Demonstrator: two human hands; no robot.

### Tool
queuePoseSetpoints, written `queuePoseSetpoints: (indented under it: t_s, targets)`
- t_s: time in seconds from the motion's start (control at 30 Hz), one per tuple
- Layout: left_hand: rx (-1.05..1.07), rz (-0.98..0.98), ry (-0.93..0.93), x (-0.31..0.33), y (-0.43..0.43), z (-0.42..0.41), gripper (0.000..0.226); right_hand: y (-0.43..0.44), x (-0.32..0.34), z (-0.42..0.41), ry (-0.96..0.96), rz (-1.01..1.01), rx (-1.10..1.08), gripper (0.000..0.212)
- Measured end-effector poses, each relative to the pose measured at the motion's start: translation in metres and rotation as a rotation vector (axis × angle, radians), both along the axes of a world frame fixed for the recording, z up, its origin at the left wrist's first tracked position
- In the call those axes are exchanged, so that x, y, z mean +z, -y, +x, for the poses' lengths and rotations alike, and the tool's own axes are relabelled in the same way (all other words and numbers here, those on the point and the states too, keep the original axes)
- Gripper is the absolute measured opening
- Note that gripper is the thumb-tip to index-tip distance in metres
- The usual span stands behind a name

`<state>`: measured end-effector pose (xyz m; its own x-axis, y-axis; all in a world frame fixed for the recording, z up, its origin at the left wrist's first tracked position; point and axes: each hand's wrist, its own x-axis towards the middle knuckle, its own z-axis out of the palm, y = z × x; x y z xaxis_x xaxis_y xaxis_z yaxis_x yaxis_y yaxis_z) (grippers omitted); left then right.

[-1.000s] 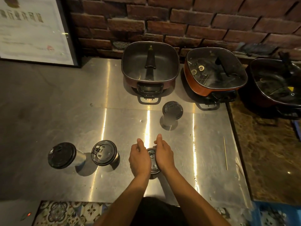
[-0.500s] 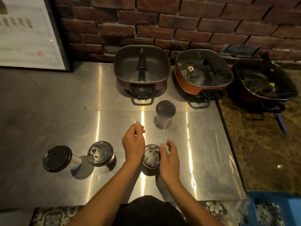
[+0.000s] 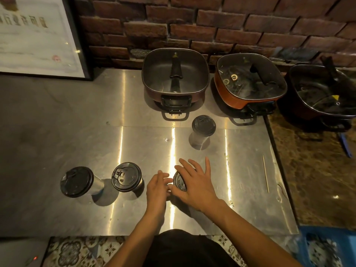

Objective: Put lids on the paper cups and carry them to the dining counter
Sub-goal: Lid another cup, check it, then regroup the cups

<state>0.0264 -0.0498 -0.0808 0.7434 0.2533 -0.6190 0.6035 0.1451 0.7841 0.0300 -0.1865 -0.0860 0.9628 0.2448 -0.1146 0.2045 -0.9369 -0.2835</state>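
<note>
Head view, only view.

Count: four paper cups, all wearing black lids, standing on the steel bench (image 3: 142, 149). Far-left cup (image 3: 77, 182) and second cup (image 3: 126, 179) are sitting side by side toward the front-left, just apart. Rear cup (image 3: 203, 126) is standing alone mid-bench, just in front of the pots. The fourth is sitting near the middle of the front edge under both hands, with only a slice of its front lid (image 3: 179, 183) showing.

Three square electric pots are lining the back edge against the brick wall: left pot (image 3: 175, 74), middle pot (image 3: 250, 79), right pot (image 3: 323, 91). One thin wooden skewer (image 3: 265, 173) is lying near the right edge. One framed poster (image 3: 38, 35) is leaning at the back-left corner.

Right hand (image 3: 194, 183) is lying flat over the front lid, fingers straight and spread, holding nothing. Left hand (image 3: 157, 187) is touching the lid's left rim with bent fingertips; blurred, so I cannot tell whether it is pinching.

Against half a second earlier: the lid was fully exposed, with the left hand lifted beyond the cup and the right hand off to its right. Both are now closing back onto it. The other three cups, the pots and the skewer are keeping their places.
</note>
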Motion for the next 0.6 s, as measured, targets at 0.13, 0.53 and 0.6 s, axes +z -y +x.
queuePoseSetpoints:
  t_s: [0.13,0.53,0.6]
  targets:
    - [-0.062,0.017,-0.02,-0.01,-0.003,-0.006,0.034,0.0,-0.002,0.008,-0.011,0.087,-0.103,0.078]
    - [-0.242,-0.028,-0.116,-0.006,-0.025,-0.008,0.033,0.061,0.015,0.01,-0.552,1.105,-1.085,0.045]
    - [-0.311,-0.064,-0.149,0.006,-0.03,-0.005,0.04,0.054,0.022,0.001,-0.593,1.18,-1.064,0.044]
